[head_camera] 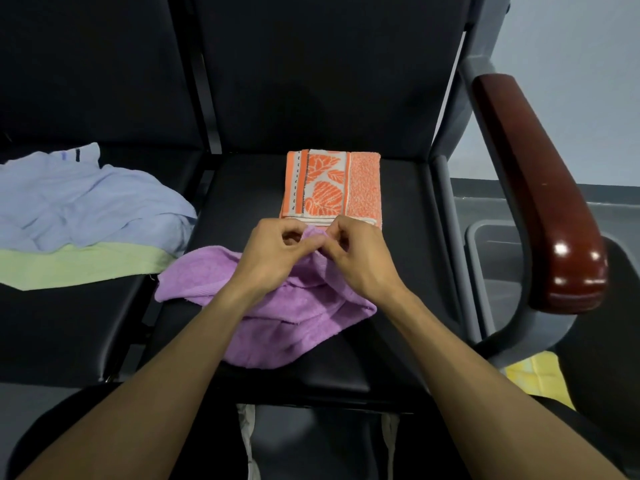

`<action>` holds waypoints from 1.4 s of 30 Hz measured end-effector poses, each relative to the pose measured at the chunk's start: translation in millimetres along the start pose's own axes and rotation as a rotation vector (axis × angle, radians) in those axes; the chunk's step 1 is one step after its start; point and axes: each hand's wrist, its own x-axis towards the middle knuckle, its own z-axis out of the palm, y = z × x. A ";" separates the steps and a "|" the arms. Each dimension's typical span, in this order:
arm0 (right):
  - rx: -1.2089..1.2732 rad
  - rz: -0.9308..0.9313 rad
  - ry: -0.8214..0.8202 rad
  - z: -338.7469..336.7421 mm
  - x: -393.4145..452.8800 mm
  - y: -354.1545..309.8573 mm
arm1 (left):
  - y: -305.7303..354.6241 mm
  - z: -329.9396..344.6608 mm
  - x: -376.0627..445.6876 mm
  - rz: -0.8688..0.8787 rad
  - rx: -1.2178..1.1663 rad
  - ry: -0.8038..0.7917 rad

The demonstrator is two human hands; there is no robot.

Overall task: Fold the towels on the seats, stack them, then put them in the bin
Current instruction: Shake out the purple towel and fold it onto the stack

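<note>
Left hand (273, 252), right hand (360, 258): each grip pinching purple towel (277, 327) edge (bunched on seat (408, 306)), fingers curled.

Purple towel (277, 327); orange-and-white leaf-print towel (330, 187); pale blue towel (86, 202); light green towel (79, 266); black seats (398, 271); dark red armrest (540, 188).

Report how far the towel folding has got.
Done: the orange towel lies folded flat at the back of the seat. In hand: the left hand and right hand both pinch an edge of the purple towel, which is bunched, not folded. Left: the light blue towel and green towel lie loose on the next seat. Nothing is stacked, and no towel is in the grey bin.
</note>
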 end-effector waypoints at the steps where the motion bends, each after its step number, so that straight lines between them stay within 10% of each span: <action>1: -0.018 -0.017 -0.027 -2.0 0.6 0.2 | -0.5 -1.6 0.3 0.006 0.032 -0.007; 11: -0.613 0.088 -0.318 -27.7 -3.8 36.3 | -24.8 -35.9 1.7 -0.001 0.379 0.217; 20: 0.036 -0.031 -0.164 -45.6 -13.9 34.9 | -44.4 -62.2 -12.3 -0.092 0.340 0.373; 28: -0.440 -0.074 -0.275 -44.3 -14.4 46.8 | -49.0 -66.0 -9.1 -0.190 0.340 0.433; 34: 0.419 -0.038 -0.254 -56.8 -11.8 39.5 | -48.5 -71.6 -4.9 -0.225 0.301 0.474; 42: -0.480 0.038 -0.491 -62.5 -13.5 58.2 | -52.9 -80.0 -4.0 -0.257 0.306 0.526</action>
